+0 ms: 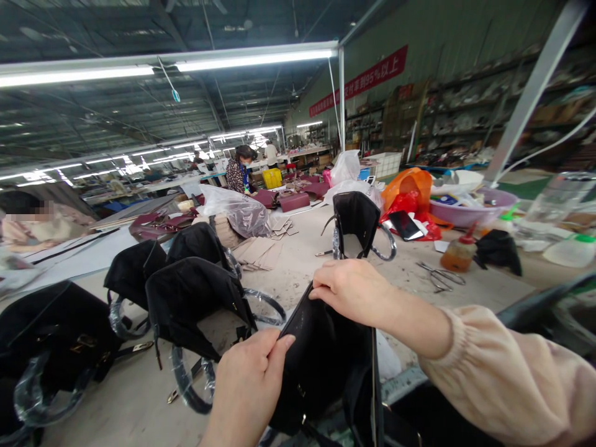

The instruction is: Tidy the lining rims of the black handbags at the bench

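Both of my hands pinch the upper edge of a black bag (pixel 321 366) low in the centre of the head view. Thumb and fingers of my left hand (pixel 254 372) close on the near end of that edge. Farther along it, my right hand (pixel 351 288) grips the edge from above, fingers folded over. The bag's dark inside shows to the right of the edge. Just left of my left hand stands another black bag (pixel 198 292) with a plastic-wrapped handle.
More black bags (pixel 56 323) stand at left, and one (pixel 356 217) stands ahead. Scissors (pixel 440 276), an oil bottle (pixel 459 251), a phone (pixel 405 225) and a purple basin (pixel 470 214) lie right on the table (pixel 298 239). A person (pixel 37 223) sits at far left.
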Available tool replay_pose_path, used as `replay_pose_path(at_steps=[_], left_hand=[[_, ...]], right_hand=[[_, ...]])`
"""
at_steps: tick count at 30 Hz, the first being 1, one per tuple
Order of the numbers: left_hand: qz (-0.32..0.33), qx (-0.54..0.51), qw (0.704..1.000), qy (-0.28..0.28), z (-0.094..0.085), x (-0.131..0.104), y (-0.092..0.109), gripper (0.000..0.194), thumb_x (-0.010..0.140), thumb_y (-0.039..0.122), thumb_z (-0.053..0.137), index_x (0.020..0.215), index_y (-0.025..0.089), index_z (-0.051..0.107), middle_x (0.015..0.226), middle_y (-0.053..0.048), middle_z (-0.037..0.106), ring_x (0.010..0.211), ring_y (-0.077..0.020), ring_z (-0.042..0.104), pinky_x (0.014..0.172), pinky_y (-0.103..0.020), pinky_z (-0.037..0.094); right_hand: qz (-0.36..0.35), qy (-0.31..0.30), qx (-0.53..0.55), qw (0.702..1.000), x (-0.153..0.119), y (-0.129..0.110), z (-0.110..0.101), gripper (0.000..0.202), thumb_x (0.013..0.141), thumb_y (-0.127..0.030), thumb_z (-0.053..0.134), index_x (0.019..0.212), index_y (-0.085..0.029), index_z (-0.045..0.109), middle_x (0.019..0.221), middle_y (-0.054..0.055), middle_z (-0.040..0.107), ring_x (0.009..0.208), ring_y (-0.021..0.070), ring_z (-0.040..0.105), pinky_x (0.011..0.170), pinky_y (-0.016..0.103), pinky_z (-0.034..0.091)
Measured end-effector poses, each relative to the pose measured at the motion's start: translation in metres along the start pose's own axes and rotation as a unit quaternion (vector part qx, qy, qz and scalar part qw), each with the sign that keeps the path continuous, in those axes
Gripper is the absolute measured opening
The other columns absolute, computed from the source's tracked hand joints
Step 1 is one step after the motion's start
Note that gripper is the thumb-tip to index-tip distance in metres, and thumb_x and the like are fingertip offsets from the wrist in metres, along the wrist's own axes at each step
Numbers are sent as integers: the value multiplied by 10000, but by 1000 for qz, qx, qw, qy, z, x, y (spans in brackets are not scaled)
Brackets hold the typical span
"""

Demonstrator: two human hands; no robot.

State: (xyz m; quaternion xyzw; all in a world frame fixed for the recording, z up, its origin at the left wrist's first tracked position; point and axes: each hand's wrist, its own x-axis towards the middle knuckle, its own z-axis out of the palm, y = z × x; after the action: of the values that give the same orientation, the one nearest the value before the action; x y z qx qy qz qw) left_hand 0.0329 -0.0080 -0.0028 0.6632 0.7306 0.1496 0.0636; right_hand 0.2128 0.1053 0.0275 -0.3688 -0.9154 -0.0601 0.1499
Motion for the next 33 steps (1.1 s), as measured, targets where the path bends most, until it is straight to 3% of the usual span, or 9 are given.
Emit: replay_pose_path(at_steps=[5,11,17,25,28,33], left_hand=[[3,4,1000,7,0,0,-1,401,903,410,364,584,192,470,589,5,597,574,-126,557,543,-229,309],[10,0,1000,4,-1,-1,0,401,901,403,364,582,191,483,588,3,604,575,-126,561,541,-225,314],[5,0,1000,-8,-2,0,0,393,903,401,358,597,191,486,601,5,598,583,-127,555,549,-225,313],[-5,-18,1000,10,-3,1,-1,414,893,418,360,561,186,444,547,14,523,556,-121,506,528,-224,292],[-9,16,1000,-14,-11,4,1,396,894,411,362,590,187,483,559,10,546,559,-127,515,531,-231,282],[44,99,993,-51,-32,18,17,351,878,407,418,646,196,575,632,-10,624,594,-140,556,550,-242,275]], right_hand=[[9,5,4,1000,0,1,1,211,868,-408,546,792,-231,631,814,0,668,726,165,603,574,255,343],[7,8,10,1000,0,1,0,219,864,-404,553,1039,-286,613,852,-5,674,767,176,617,583,254,355],[-14,-16,-10,1000,1,1,-3,221,900,-419,484,932,-293,662,824,4,668,753,180,614,543,256,336],[-16,-17,-6,1000,6,0,3,225,899,-392,485,890,-249,658,867,22,677,817,193,618,608,263,391],[-17,-14,2,1000,10,2,7,230,890,-385,489,870,-241,668,876,35,685,834,203,622,611,266,405],[-18,-8,20,1000,9,8,8,230,862,-385,515,843,-230,684,856,53,695,834,214,626,633,272,421]])
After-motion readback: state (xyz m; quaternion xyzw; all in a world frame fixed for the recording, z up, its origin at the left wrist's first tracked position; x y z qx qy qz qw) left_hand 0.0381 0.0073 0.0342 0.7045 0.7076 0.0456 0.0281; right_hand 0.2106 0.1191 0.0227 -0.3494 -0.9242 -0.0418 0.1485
